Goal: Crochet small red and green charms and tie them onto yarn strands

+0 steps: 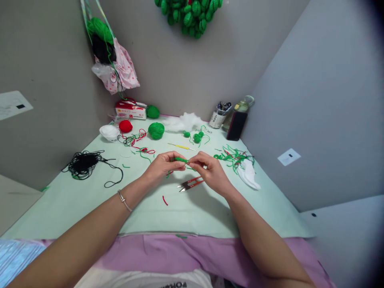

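Note:
Between my two hands, over the middle of the table, is a small green crocheted piece (181, 159). My left hand (164, 166) pinches it from the left. The fingertips of my right hand (210, 170) are pressed together at its right end; whether they grip the piece itself or a strand of its yarn is too small to tell. Beneath my right hand lie orange-handled thread snips (189, 184), blades pointing left. A yellow crochet hook (181, 147) rests just beyond my hands. A short red yarn scrap (165, 200) lies nearer to me.
Left on the table are black yarn (85, 163), a white ball (109, 132), a red ball (125, 126) and a green ball (156, 131). White stuffing (189, 122) sits behind. Rightward are green scraps (232, 156), a phone (237, 126) and a pen cup (217, 119). Walls enclose the table.

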Demonstrator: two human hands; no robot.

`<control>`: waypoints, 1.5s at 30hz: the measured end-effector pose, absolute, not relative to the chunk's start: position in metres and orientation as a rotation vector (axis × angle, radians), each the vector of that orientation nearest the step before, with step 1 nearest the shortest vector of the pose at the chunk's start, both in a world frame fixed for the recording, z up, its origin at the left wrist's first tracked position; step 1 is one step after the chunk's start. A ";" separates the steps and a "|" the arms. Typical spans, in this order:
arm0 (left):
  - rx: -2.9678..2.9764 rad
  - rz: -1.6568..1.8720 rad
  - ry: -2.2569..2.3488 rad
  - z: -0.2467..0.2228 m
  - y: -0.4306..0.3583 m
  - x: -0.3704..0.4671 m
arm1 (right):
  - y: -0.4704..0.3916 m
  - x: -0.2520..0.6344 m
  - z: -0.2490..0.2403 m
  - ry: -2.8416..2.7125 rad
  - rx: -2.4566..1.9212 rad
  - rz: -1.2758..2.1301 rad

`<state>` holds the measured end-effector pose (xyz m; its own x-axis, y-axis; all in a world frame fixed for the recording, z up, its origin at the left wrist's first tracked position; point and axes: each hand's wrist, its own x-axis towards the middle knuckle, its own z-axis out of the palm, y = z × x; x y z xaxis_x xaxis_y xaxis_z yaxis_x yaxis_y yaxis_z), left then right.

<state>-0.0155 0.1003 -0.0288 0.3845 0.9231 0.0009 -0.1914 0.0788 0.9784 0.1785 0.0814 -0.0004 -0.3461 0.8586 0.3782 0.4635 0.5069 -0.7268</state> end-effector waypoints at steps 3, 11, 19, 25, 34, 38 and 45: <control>1.258 1.051 0.799 -0.026 0.100 -0.016 | 0.083 0.180 0.000 -1.949 -1.087 0.677; 1.155 1.043 0.715 -0.026 0.102 -0.016 | 0.087 0.184 0.001 -1.868 -1.040 0.860; 1.146 1.068 0.709 -0.031 0.100 -0.012 | 0.093 0.180 -0.006 -1.678 -1.030 1.111; 1.238 1.072 0.825 -0.036 0.099 -0.009 | 0.093 0.175 -0.013 -1.660 -1.124 1.101; 1.258 0.963 0.867 -0.042 0.102 -0.008 | 0.095 0.171 -0.021 -1.678 -1.132 1.133; 1.277 0.880 0.840 -0.044 0.102 -0.008 | 0.095 0.174 -0.015 -1.838 -1.178 0.903; 1.324 0.827 0.805 -0.050 0.101 -0.006 | 0.094 0.175 -0.011 -1.918 -1.159 0.947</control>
